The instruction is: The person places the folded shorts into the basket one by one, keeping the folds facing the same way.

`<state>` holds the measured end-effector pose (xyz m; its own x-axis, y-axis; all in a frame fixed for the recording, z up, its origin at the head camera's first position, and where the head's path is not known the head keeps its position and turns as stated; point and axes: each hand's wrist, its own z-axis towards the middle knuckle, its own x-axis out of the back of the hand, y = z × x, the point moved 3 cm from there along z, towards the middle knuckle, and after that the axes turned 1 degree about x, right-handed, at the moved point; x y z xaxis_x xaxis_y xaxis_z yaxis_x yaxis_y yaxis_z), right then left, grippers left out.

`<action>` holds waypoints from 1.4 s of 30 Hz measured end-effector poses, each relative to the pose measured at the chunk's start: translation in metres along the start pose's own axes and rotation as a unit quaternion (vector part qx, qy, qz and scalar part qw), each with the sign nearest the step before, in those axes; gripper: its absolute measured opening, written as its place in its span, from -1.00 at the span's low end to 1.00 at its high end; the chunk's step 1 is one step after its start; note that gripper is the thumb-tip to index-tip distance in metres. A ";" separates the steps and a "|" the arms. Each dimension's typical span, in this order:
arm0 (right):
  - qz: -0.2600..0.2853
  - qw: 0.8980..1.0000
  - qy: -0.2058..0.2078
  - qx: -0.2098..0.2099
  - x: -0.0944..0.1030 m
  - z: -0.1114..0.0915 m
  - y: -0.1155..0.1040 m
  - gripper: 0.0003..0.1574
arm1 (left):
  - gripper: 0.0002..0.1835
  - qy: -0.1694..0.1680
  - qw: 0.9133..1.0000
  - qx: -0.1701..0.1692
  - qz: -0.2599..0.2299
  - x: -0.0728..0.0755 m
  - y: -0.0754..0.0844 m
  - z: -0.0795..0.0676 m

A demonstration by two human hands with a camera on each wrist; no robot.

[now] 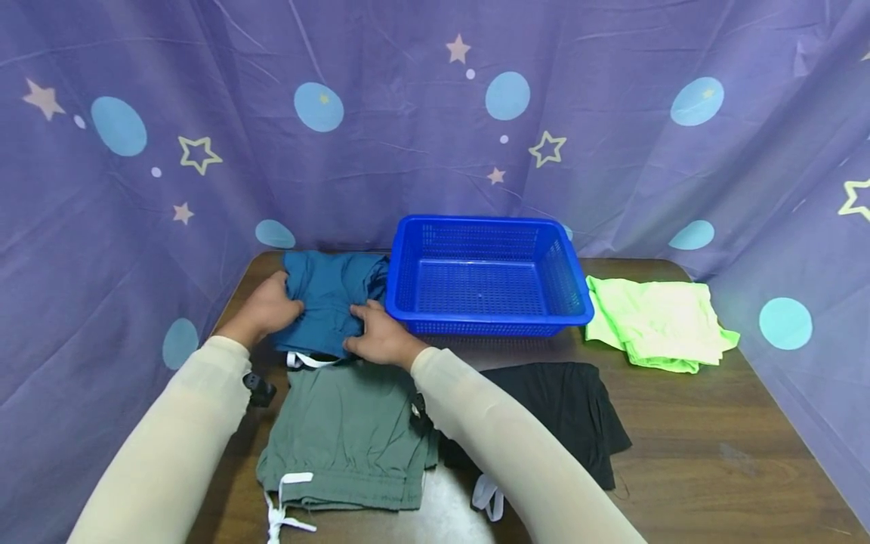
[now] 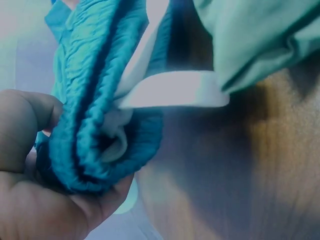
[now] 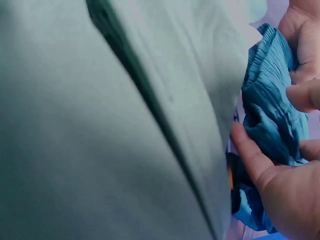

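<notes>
The step in hand looks like squaring up the blue shorts [image 1: 326, 291], which lie folded on the tabletop [image 1: 686, 446] at about 8 to 9 o'clock from the middle of the head view. The left hand [image 1: 270, 304] grips their 9 o'clock edge; its wrist view shows thumb and fingers clasped round the doubled waistband [image 2: 92, 150]. The right hand [image 1: 384, 336] holds the cloth at about 4 o'clock, thumb apart from the fingers with fabric between.

To do this well, both hands should draw gently outward, toward 9 and 3 o'clock, so the gathered elastic lies flat and its layers line up. A light pinch would suit: thin cloth likely slips and bunches if squeezed. The white drawstring [image 2: 175, 90] pokes out at the 6 o'clock side, toward the green shorts [image 1: 350, 442]; tucking it inside the fold would stop it snagging. The 3 o'clock side wants care too, since the blue basket [image 1: 482, 326] sits just beside it and could catch a loose, crumpled edge. Low wrists could also ruffle the green shorts at 6 o'clock, so lifting the forearms slightly seems wise.
</notes>
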<state>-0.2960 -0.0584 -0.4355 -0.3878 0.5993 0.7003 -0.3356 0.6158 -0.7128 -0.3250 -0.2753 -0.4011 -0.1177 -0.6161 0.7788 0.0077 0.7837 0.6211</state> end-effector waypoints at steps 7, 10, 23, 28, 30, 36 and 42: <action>0.020 1.000 0.009 0.020 0.006 -0.005 -0.016 -0.14 | -0.22 0.014 1.000 0.015 -0.005 0.012 0.001 -0.004; 0.032 0.999 0.015 0.028 0.012 -0.007 -0.024 -0.15 | -0.24 0.023 1.000 0.013 -0.011 0.019 0.002 -0.007; 0.035 0.996 0.054 0.059 0.056 -0.006 -0.043 -0.19 | -0.26 0.061 0.998 -0.024 -0.009 0.047 0.035 -0.013; 0.045 0.992 0.081 0.080 0.077 -0.005 -0.046 -0.22 | -0.19 0.071 0.997 -0.025 -0.017 0.055 0.053 -0.011; 0.054 0.991 0.089 0.083 0.085 -0.006 -0.046 -0.22 | -0.19 0.076 0.997 -0.026 -0.022 0.056 0.060 -0.010; 0.093 0.988 0.102 0.075 0.104 -0.011 -0.044 -0.22 | -0.32 0.088 0.994 -0.036 -0.053 0.057 0.081 -0.010; 0.123 0.986 0.096 0.060 0.120 -0.017 -0.042 -0.20 | -0.29 0.087 0.993 -0.043 -0.063 0.058 0.098 -0.007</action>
<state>-0.3138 -0.0042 -0.3212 -0.3049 0.8151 0.4926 -0.3555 0.3824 -0.8528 -0.3242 -0.2343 -0.2946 0.0505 -0.7195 0.6927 0.0898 0.6940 0.7144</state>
